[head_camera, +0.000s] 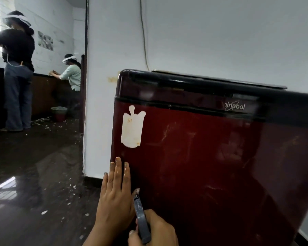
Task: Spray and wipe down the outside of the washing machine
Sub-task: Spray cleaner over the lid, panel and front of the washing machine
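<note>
Dark red and glossy, the washing machine (pixel 203 157) fills the right half of the view and stands against a white wall (pixel 220 32), with its black lid (pixel 212 80) closed on top. A white sticker patch (pixel 132 128) with brownish stains sits high on the left of the front panel, and a silver brand logo (pixel 235 106) shows on the dark band below the lid. Faint pale streaks run across the panel.

The left hand (pixel 114 197) lies flat against the lower left of the panel, below the patch, its fingers (pixel 118 173) straight, close together and smeared at the tips. The right hand (pixel 158 231) is curled round a slim grey tool (pixel 140 215), which points up beside the left thumb; whether its tip touches the panel cannot be told.

A thin cable (pixel 144 32) hangs down the wall behind the machine. To the left, the dark wet floor (pixel 34 174) is strewn with white scraps. Farther back a bucket (pixel 59 112) stands on it, near a standing person in black (pixel 18 68) and a person in pale green (pixel 71 75).
</note>
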A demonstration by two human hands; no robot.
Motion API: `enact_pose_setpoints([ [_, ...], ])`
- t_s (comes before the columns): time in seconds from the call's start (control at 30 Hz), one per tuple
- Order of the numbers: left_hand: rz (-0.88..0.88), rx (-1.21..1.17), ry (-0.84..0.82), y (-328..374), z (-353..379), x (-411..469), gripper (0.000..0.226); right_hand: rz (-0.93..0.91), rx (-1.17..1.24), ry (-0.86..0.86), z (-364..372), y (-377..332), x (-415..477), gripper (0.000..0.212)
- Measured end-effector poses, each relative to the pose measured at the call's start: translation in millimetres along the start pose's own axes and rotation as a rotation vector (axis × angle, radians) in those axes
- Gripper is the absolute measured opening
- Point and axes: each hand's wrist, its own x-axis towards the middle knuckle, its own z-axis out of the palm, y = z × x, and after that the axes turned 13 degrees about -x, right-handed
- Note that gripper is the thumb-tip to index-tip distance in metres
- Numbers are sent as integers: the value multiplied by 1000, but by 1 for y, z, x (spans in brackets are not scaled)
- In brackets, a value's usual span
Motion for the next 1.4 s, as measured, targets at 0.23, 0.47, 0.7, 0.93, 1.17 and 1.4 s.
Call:
enact_pose_setpoints([
  [0.23, 28, 38, -89, 7, 4, -11, 73, -93, 68, -67, -7, 37, -18, 26],
  [0.47, -11, 27, -161, 19, 15, -22, 75, 81, 54, 62, -9, 62, -15, 15],
  [0.7, 149, 55, -248, 62, 47, -37, 73, 190, 179, 197, -30, 126, -22, 30],
  [0.93, 222, 68, -223, 100, 66, -27, 74, 328, 183, 288, -61, 202, -29, 18],
  [1.17, 581, 130, -214, 152, 101, -3, 68, 358, 212, 464, -78, 250, -34, 20],
  [1.4, 577, 161, -151, 166, 120, 4, 70, 486, 265, 449, -68, 293, -43, 23],
])
